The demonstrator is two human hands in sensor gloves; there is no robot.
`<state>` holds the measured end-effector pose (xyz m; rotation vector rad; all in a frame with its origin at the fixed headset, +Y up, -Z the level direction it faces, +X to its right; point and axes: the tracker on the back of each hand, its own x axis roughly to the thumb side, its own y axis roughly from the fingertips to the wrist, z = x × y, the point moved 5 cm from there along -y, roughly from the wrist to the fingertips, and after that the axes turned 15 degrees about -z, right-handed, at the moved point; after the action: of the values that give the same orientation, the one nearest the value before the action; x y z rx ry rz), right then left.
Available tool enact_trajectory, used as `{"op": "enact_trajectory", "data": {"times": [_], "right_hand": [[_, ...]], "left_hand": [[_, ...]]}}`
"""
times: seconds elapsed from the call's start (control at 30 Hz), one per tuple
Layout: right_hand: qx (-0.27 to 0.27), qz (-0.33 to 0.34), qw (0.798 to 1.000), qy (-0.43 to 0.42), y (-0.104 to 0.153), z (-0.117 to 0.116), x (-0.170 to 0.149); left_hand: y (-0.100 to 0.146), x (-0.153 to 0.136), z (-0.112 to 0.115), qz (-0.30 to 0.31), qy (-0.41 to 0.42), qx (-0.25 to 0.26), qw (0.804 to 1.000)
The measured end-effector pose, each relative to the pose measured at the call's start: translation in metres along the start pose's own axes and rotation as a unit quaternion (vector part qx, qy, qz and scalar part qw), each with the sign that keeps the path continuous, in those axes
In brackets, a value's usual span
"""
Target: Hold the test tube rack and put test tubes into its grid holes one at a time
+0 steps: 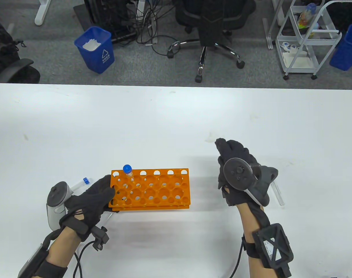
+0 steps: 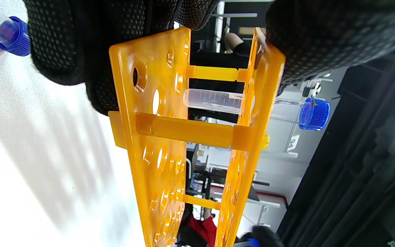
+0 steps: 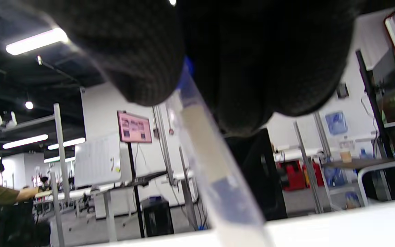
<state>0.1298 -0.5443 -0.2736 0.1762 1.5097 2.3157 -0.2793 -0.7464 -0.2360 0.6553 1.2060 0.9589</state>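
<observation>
Left hand (image 1: pixel 90 197) clamped over the near-left end of the orange rack (image 1: pixel 151 188), fingers on top and thumb apparently underneath, presumably to keep the light frame from sliding on the white counter (image 1: pixel 164 115) while tubes went in. One blue-capped tube (image 1: pixel 128 171) already seated upright in the rack's far-left corner, passing through both perforated plates as seen from the left wrist. Another capped tube (image 1: pixel 80 183) left lying just beyond the rack's left end, partly behind the holding hand, likely waiting its turn. Right hand (image 1: pixel 236 173) raised well to the right of the rack, fingers closed around a clear tube (image 3: pixel 207 164), held near its capped end with the rounded tip angled down toward the counter, seemingly oriented for dropping into a hole. A further clear tube (image 1: pixel 277 191) resting on the counter right of that hand. By this reading, only one hole filled and the second insertion not yet started.
</observation>
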Motion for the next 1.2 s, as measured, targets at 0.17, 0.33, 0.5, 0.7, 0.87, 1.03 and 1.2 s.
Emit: {"op": "enact_trajectory", "data": {"times": [0.17, 0.33, 0.5, 0.7, 0.87, 1.03, 1.2], "right_hand": [[-0.026, 0.045, 0.998, -0.037, 0.004, 0.037, 0.044], [-0.004, 0.112, 0.992, -0.057, 0.021, 0.035, 0.091], [0.027, 0.166, 0.985, -0.033, 0.04, 0.01, 0.131], [0.05, 0.189, 0.981, -0.004, 0.049, -0.02, 0.15], [0.058, 0.202, 0.977, 0.019, 0.055, -0.036, 0.156], [0.07, 0.222, 0.971, 0.059, 0.063, -0.051, 0.162], [0.076, 0.224, 0.968, 0.082, 0.067, -0.062, 0.163]], "left_hand": [[0.0, -0.001, 0.002, -0.002, -0.001, -0.002, 1.0], [-0.001, -0.002, 0.002, -0.004, -0.002, -0.001, 1.0], [-0.001, -0.002, 0.003, -0.004, -0.003, -0.001, 1.0], [-0.001, -0.002, 0.003, -0.004, -0.004, -0.003, 1.0], [-0.001, -0.001, 0.003, -0.003, -0.004, -0.003, 1.0], [-0.001, -0.001, 0.002, -0.003, -0.004, -0.002, 1.0], [-0.001, -0.001, 0.002, -0.002, -0.004, -0.002, 1.0]]}}
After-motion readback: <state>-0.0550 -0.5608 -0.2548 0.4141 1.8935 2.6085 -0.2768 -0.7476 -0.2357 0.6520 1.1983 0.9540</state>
